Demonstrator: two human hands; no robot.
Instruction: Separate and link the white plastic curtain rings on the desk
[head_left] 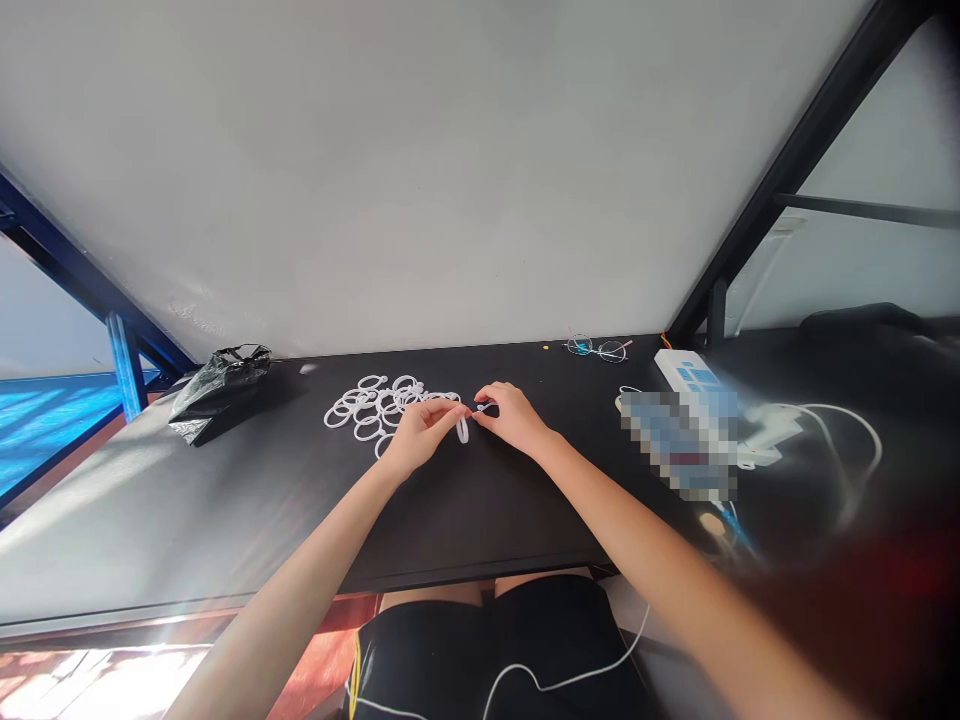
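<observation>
My left hand [424,430] is closed in a pinch on a white curtain ring [463,431], which hangs down below its fingertips. Close beside it, my right hand [514,415] also pinches, its fingertips almost meeting those of the left. A small pale piece [484,406] shows between the right thumb and fingers, too small to name. Just left of my hands lies a loose, overlapping pile of white curtain rings [367,408], several of them with a small knob or eyelet. My left hand covers part of the pile.
A crumpled black plastic bag [221,390] lies on the black table [300,530] at the left. Glasses [596,348] rest by the wall. A white power strip [686,375], a blurred-out item [679,445] and white cables [862,425] occupy the right. Slanted dark metal bars [787,140] frame the sides.
</observation>
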